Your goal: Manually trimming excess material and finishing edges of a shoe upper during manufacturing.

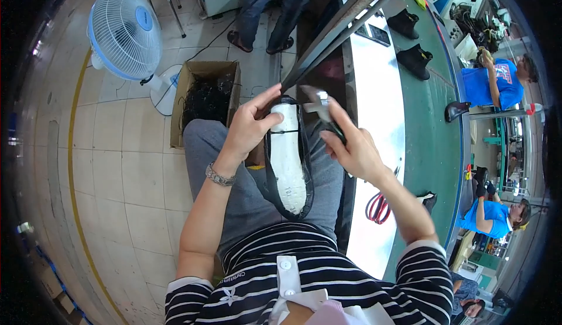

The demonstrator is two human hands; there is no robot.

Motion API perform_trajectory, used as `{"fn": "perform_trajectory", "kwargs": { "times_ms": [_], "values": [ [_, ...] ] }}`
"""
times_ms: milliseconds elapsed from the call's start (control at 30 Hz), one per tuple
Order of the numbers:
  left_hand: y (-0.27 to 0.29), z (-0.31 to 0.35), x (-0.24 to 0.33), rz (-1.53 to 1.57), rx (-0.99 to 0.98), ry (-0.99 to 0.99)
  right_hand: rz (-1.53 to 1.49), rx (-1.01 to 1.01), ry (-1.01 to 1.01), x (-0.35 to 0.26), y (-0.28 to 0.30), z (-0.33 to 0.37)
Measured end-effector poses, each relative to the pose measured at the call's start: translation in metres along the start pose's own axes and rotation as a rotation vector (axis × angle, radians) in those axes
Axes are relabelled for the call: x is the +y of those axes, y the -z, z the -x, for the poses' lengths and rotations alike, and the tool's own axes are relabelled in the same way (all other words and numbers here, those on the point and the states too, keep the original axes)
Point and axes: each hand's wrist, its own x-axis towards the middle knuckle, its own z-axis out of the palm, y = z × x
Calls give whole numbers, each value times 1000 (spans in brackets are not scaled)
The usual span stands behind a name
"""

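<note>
Two hands are working over the person's lap, and nothing of the shoe is resting on the bench. Furthest left, a white fan (125,32) is standing on the tiled floor, and beside it a cardboard box (206,99) is sitting full of dark tangled scraps. Next, the left hand (250,127) is clenching around the toe end of a black shoe upper (288,161), thumb pressing on the white last inside it; the shoe is lying sole-up along the thighs, toe pointing away from the body. Just right of it, the right hand (351,149) is gripping a metal hand tool (319,105), whose tip is hovering at the shoe's toe, though contact cannot be told. Black material is already wrapping the edges of the last, while its white bottom is showing bare, so the work looks partway through, with the toe area left. Further right, red-handled scissors (377,208) are lying on the pale near edge of the bench (374,91), and two black shoes (414,60) are standing toward its far end.
</note>
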Motion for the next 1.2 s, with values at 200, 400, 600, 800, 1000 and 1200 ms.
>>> {"fn": "perform_trajectory", "kwargs": {
  "times_ms": [200,400,600,800,1000,1200],
  "values": [
    [4,-9,12,-191,-156,37,174,362,-595,105,-23,62],
    [8,-25,12,-194,-13,84,175,608,-495,148,-50,120],
    [5,-26,13,-252,-70,32,259,829,-727,203,-91,234],
    [5,-13,5,-25,-87,76,-643,684,-1040,180,-66,251],
    [0,46,-1,398,3,-77,-1241,469,-554,59,-31,186],
    [-27,54,-7,-499,316,-317,-1360,-303,-402,-2,-30,131]
  ]
}}
